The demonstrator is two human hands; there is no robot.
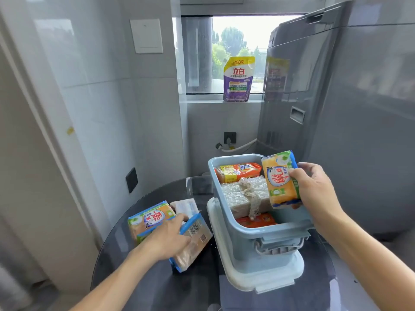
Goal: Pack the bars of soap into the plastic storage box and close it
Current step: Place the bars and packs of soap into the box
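The right hand (314, 189) grips 1 yellow soap bar (281, 179) above the blue storage box (253, 234), which shows 3 partly hidden packs. The left hand (167, 240) holds 1 of 3 overlapping bars (197, 241) on the worktop (157, 286).

Soap bars (244, 194) nearly fill the box (265, 245), perhaps leaving its right side free.

Home laundry corner: washing machine (336, 108), detergent pouch (238, 79).
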